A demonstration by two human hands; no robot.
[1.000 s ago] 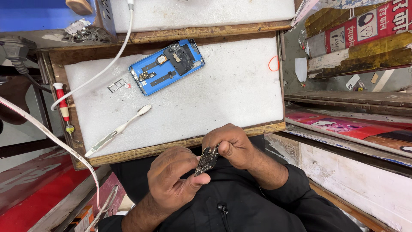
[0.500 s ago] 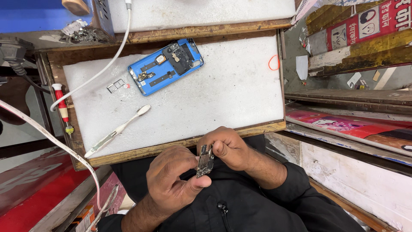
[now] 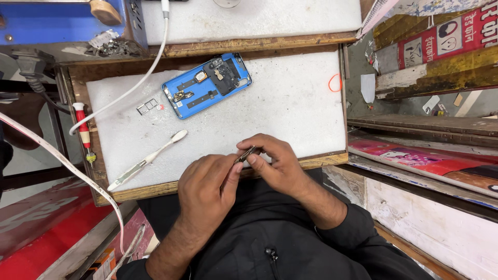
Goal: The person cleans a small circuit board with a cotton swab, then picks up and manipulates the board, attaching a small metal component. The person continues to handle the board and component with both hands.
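Observation:
My left hand (image 3: pixel 207 184) and my right hand (image 3: pixel 272 163) meet at the near edge of the white work mat (image 3: pixel 290 103), both pinching a small dark flat phone part (image 3: pixel 244 154) between fingertips. The part is mostly hidden by my fingers. An opened blue phone body (image 3: pixel 206 84), with its inner parts showing, lies on the mat farther back. A white brush-like tool (image 3: pixel 148 159) rests on the mat to the left of my hands. A small tray frame (image 3: pixel 147 107) lies left of the phone.
A red-handled screwdriver (image 3: pixel 83 129) lies on the wooden tray edge at left. White cables (image 3: pixel 129 91) cross the mat's left side. An orange rubber band (image 3: pixel 335 83) sits at the mat's right edge. Wooden shelves and printed sheets (image 3: pixel 425 161) fill the right.
My hands have lifted slightly toward the mat edge, and the small part has turned from face-on to edge-on between my fingers.

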